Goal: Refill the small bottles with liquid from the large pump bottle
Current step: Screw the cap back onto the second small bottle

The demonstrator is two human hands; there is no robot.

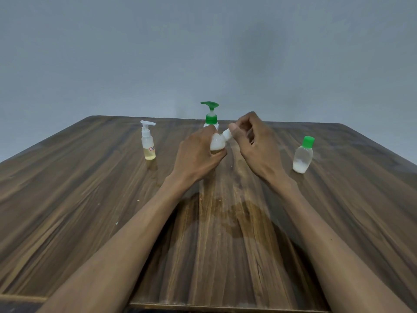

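A dark wood-grain table (90, 199) is seen from the head view, with a grey wall (203, 53) behind it. At about 10 o'clock from the table centre, a small clear pump bottle (148, 141) with a white pump head is stood upright; yellowish liquid is seen in its lower part and a small red-marked label on its side. It is well apart from both hands.

The left hand (195, 152) is placed near the middle of the table, toward 12 o'clock. Its fingers are curled round a small white bottle (217, 142), which is gripped by the body and tilted, neck pointed toward 1 o'clock. Its base is hidden by the fingers, so contact with the table cannot be told.

Just behind the left hand, at 12 o'clock, the large pump bottle (211, 116) is stood upright, with a green pump head and green collar; its body is mostly hidden by the hands.

The white cap (227, 134) on the held bottle's neck is pinched by the thumb and forefinger of the right hand (255, 145); the other fingers are loosely curled. Whether the cap is seated or loose cannot be told.

At 2 o'clock, a small green-capped bottle (303, 155) is stood upright, well apart from the right hand, with white liquid in its lower portion.

A darker stain (239, 218) is seen on the wood between the forearms.
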